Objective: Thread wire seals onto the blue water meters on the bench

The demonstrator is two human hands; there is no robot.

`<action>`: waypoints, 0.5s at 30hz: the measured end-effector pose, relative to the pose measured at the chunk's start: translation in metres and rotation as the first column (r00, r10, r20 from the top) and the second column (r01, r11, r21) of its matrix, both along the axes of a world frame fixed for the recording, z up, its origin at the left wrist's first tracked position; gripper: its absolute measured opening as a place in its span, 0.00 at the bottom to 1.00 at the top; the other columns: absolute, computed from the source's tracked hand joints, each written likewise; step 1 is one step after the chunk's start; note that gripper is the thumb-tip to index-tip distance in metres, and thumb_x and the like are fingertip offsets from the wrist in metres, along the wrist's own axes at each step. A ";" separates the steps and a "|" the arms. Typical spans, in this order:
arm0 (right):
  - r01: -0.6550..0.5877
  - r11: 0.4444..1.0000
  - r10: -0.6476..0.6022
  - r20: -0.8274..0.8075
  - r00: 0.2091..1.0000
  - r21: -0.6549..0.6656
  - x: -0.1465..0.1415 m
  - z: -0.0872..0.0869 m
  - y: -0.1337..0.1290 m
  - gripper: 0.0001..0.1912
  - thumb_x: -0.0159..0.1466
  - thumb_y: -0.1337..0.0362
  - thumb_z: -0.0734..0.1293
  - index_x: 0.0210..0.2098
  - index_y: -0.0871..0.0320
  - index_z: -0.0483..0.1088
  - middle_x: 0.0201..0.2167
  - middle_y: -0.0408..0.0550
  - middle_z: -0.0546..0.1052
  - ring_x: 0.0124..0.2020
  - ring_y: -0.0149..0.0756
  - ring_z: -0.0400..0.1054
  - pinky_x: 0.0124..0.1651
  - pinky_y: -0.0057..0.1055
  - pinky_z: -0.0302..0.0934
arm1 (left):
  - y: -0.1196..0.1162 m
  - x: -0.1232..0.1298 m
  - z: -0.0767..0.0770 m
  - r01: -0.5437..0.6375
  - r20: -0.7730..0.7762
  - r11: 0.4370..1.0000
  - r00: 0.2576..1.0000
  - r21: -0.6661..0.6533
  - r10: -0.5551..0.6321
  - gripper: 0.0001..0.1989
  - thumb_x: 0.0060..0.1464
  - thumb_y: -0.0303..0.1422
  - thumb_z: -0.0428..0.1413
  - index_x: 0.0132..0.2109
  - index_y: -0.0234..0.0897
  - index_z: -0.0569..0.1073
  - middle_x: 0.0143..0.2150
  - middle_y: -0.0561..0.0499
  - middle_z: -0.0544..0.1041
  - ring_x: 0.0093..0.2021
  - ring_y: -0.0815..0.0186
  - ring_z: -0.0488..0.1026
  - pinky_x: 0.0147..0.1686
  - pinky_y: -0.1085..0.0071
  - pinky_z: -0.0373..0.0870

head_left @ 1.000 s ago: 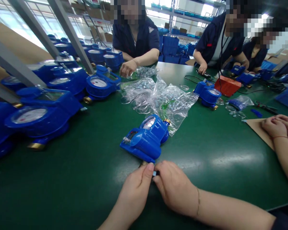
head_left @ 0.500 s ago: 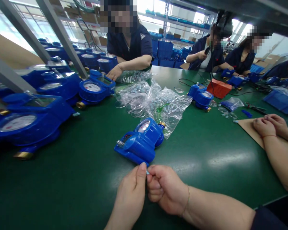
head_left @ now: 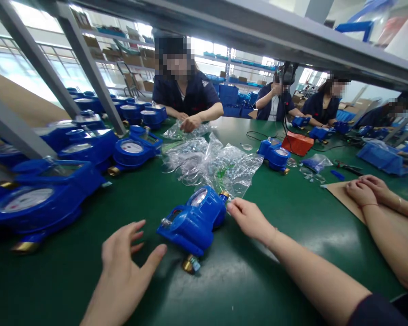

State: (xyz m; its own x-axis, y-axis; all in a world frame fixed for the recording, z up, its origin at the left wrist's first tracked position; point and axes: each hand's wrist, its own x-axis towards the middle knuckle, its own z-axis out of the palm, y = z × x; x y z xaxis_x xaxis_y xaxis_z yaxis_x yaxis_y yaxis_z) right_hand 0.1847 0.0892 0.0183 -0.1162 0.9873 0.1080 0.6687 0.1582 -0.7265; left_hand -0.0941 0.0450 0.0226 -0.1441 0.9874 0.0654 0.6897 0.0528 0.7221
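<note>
A blue water meter with a round dial and brass ends lies before me on the green table. At its near end, a small light-blue tag sits by the brass fitting. My left hand is just left of the meter, fingers spread, holding nothing. On the other side, my right hand has its fingers pressed together close to the far brass end. What those fingertips grip, if anything, is too small to make out.
Clear plastic bags with seal wires lie beyond the meter. More blue meters line the left beside grey posts. A co-worker's hands rest on cardboard at right. Another person's hand handles plastic opposite.
My hands have parted from their shared pinch at the meter's near end. The left moved left and opened; the right moved up to the far brass end. The view tilted up.
</note>
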 end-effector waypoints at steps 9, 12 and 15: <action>0.184 0.983 -0.182 0.099 0.978 -0.019 -0.029 -0.004 0.139 0.11 0.63 0.60 0.63 0.39 0.63 0.68 0.43 0.49 0.71 0.46 0.38 0.65 0.51 0.43 0.58 | 0.010 0.016 -0.024 0.305 0.437 0.950 0.847 0.066 -0.303 0.28 0.51 0.37 0.57 0.56 0.45 0.56 0.59 0.45 0.61 0.57 0.54 0.62 0.56 0.54 0.60; 0.213 0.974 -0.210 0.035 0.977 -0.082 -0.033 -0.008 0.150 0.12 0.63 0.60 0.63 0.41 0.62 0.68 0.43 0.49 0.71 0.45 0.37 0.66 0.49 0.42 0.61 | -0.003 0.023 -0.030 0.260 0.276 0.951 0.914 0.167 -0.299 0.25 0.48 0.36 0.59 0.53 0.46 0.60 0.55 0.47 0.61 0.55 0.53 0.64 0.54 0.53 0.62; 0.231 0.965 -0.242 -0.090 0.966 -0.125 -0.021 -0.004 0.152 0.12 0.64 0.60 0.63 0.41 0.62 0.68 0.42 0.49 0.71 0.43 0.37 0.66 0.47 0.40 0.63 | -0.010 0.037 -0.030 0.273 0.092 0.919 0.946 0.283 -0.310 0.24 0.47 0.34 0.60 0.52 0.49 0.62 0.53 0.48 0.59 0.54 0.53 0.63 0.53 0.51 0.64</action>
State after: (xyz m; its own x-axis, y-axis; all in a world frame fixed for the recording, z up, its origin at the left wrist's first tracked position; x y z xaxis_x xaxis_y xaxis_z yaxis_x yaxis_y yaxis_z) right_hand 0.1634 0.2408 0.0139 0.1280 0.9918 -0.0058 0.5972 -0.0818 -0.7979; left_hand -0.0571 0.0354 -0.0077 0.1224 0.9366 0.3283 0.5431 -0.3401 0.7677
